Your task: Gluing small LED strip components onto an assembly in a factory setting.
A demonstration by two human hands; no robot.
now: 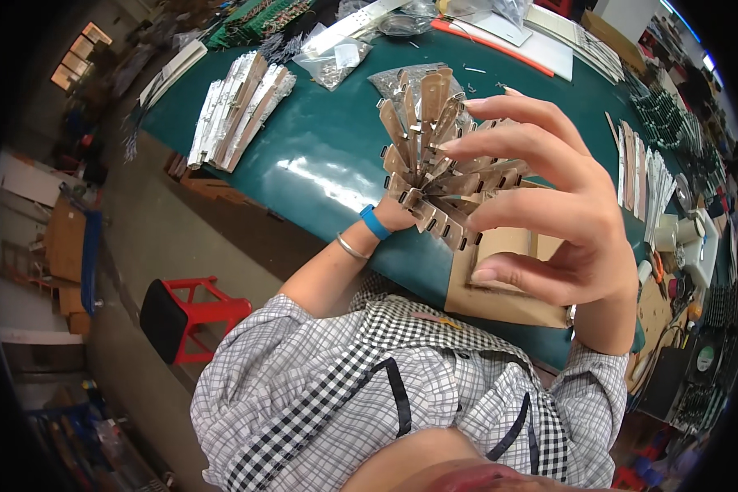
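A fanned bundle of brown flat strips, many with small metal clips at their ends, is bunched over the table in front of me. My left hand reaches in under its near left side and holds it; the bundle hides the fingers. Above its right side, close to the camera, is my right hand, with fingers curved and spread wide apart. Its fingertips overlap the strips in the picture, and I cannot tell whether they touch any. A brown cardboard piece lies on the table below my right hand.
The green table bears stacked white and brown strips at left and more strips at right. Clear plastic bags and an orange-red bar lie along the far side. A red stool with a dark seat stands at left.
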